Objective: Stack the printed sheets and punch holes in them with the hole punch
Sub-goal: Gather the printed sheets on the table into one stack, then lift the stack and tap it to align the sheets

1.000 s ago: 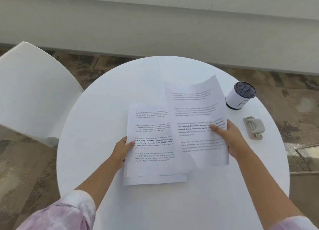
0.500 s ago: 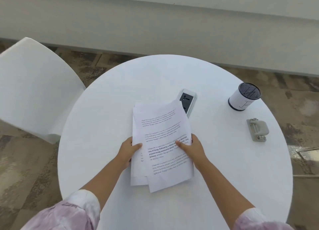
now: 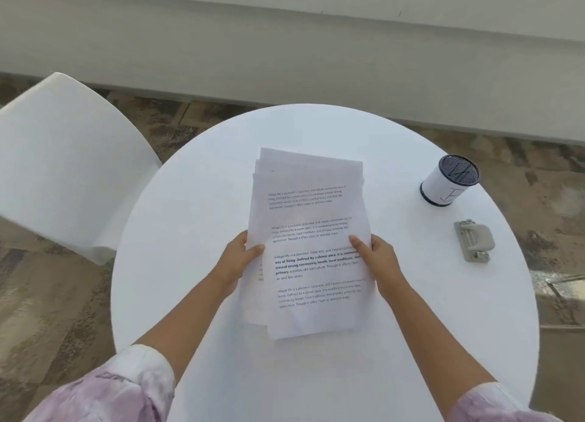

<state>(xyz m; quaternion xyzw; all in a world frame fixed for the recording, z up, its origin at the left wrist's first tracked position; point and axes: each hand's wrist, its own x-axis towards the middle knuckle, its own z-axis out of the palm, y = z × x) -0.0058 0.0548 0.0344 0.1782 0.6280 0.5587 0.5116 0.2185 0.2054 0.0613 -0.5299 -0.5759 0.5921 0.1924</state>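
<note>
Both hands, left hand point(image 3: 235, 260) and right hand point(image 3: 378, 263), are clasped on the side edges of the printed sheets point(image 3: 308, 241), left of the hole punch point(image 3: 474, 238); stacking is judged underway; edges need squaring next

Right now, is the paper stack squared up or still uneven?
Uneven. The printed sheets show staggered edges at the top and lower left, gripped by the left hand and the right hand.

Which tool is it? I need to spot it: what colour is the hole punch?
The hole punch is grey-beige with metal parts, seen in the head view.
</note>
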